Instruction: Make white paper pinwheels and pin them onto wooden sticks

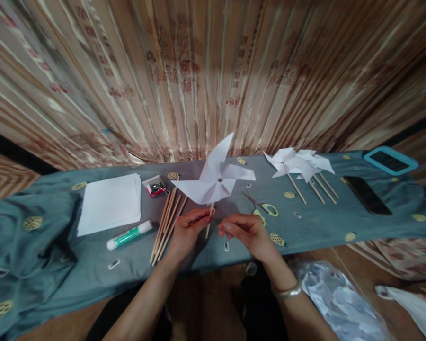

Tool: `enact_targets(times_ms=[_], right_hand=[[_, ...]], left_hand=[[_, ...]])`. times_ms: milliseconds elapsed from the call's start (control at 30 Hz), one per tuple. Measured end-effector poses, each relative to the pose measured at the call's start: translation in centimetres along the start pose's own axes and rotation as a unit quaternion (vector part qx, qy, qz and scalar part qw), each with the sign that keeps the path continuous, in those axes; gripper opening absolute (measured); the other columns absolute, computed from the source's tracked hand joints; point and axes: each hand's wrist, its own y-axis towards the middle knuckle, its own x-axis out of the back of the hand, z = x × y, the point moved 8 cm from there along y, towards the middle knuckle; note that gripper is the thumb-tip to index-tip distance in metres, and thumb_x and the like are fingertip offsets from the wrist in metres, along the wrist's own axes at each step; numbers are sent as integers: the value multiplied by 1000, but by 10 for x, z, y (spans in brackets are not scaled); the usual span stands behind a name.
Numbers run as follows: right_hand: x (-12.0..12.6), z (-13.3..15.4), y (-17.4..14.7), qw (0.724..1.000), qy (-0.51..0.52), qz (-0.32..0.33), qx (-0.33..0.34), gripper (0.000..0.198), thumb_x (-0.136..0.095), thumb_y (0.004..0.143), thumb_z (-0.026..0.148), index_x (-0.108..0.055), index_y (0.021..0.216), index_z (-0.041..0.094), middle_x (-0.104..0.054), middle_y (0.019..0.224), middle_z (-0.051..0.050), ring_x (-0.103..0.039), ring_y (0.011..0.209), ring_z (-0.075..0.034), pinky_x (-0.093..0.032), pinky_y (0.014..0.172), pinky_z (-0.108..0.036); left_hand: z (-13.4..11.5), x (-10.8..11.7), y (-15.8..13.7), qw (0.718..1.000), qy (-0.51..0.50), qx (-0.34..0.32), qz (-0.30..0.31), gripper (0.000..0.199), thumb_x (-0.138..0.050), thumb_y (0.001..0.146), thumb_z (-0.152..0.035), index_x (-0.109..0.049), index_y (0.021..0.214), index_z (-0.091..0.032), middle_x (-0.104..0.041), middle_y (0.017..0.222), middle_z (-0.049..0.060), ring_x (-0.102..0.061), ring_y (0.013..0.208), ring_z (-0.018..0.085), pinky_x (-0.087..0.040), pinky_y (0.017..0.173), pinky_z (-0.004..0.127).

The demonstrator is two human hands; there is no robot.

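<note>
A white paper pinwheel (pixel 217 175) stands upright on a thin wooden stick, a small fastener at its centre. My left hand (pixel 190 229) is closed around the stick just below the paper blades. Close by on the right, my right hand (pixel 244 232) is off the stick with its fingers curled together; whether anything small is between the fingertips is hidden. Several loose wooden sticks (pixel 166 220) lie beside my left hand. Scissors with pale green handles (pixel 266 208) lie behind my right hand.
On the grey cloth-covered table (pixel 206 258) are a stack of white paper (pixel 110 201), a glue stick (pixel 129 234) and a small box of metal pieces (pixel 155 186). Several finished pinwheels (pixel 298 163), a black phone (pixel 367 194) and a blue-framed device (pixel 390 160) lie right. A plastic bag (pixel 341 298) sits below.
</note>
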Motion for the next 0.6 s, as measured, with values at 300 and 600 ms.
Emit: enact_targets(times_ms=[300,600], right_hand=[[78,-7,1,968,25,-249,33,29,-80,68,46,-76,86,23,-77,85,-5,-67,73,-17,-55,70,-32],[30,-21,24,980,123,-160,7,42,-81,64,44,-70,99,25,-77,89,-2,-71,83,-19,-56,80,-34]], left_hand=[[6,-2,-1,1000,6,-8,29,22,-78,64,-31,-80,84,-21,-77,88,5,-68,88,22,-50,87,34],[13,-13,-5,998,-19,45,51,21,-80,60,-30,-80,79,-19,-78,89,7,-69,85,22,-50,89,35]])
